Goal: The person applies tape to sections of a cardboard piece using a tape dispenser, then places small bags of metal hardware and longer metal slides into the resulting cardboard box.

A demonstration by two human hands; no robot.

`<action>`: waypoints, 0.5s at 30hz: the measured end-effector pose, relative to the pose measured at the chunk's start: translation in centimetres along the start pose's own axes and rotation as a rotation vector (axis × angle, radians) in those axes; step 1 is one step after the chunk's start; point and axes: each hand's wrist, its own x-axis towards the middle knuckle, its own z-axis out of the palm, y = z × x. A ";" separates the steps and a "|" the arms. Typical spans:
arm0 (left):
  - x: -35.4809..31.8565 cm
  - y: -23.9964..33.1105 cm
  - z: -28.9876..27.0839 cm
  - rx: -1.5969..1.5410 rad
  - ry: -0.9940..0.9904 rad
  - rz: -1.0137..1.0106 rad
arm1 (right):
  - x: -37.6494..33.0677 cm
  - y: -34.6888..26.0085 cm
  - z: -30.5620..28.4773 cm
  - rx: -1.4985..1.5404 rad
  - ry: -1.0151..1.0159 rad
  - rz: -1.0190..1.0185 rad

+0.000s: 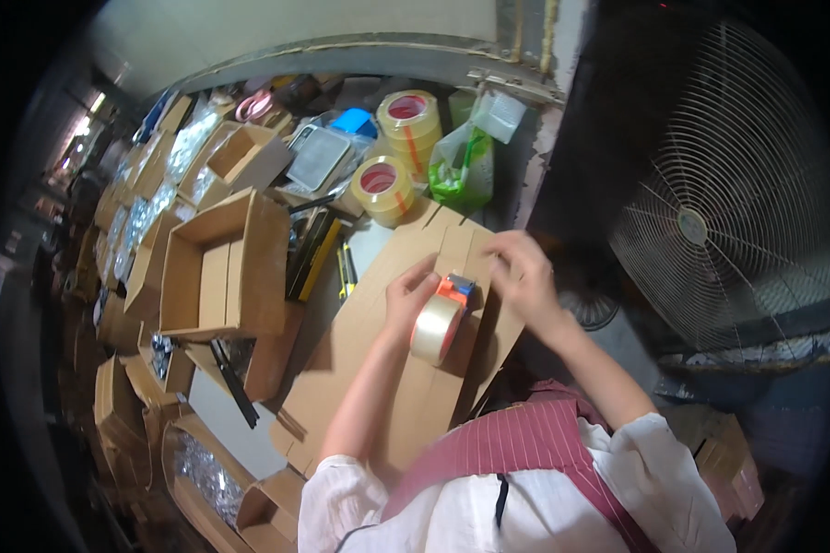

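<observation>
A flattened cardboard box (pixel 378 341) lies in front of me, with slots along its far edge. On it is an orange and blue tape dispenser (pixel 453 288) with a wide roll of clear tape (pixel 436 332). My left hand (pixel 409 297) is closed at the dispenser's left side, thumb against the orange part; its other fingers are partly hidden. Over the right side of the cardboard, just right of the dispenser, is my right hand (pixel 525 276), with its fingers bent downward. Motion blurs those fingertips, so I cannot tell whether they grip anything.
Large tape rolls (pixel 409 134) and a green-white plastic bag (pixel 463 170) stand beyond the cardboard. An open carton (pixel 221 276), a yellow-black cutter knife (pixel 347 273) and several boxes crowd the left. A large caged fan (pixel 700 221) stands at right.
</observation>
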 end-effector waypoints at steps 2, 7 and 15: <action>2.5 -0.7 1.3 -0.044 -0.089 -0.063 | -2.2 8.2 -0.9 0.292 -0.044 0.397; 4.2 -0.7 5.4 0.084 -0.295 -0.041 | -4.6 10.0 3.1 0.542 0.050 0.639; 3.9 -1.8 5.7 0.037 -0.217 -0.051 | -7.2 9.3 1.8 0.684 0.203 0.731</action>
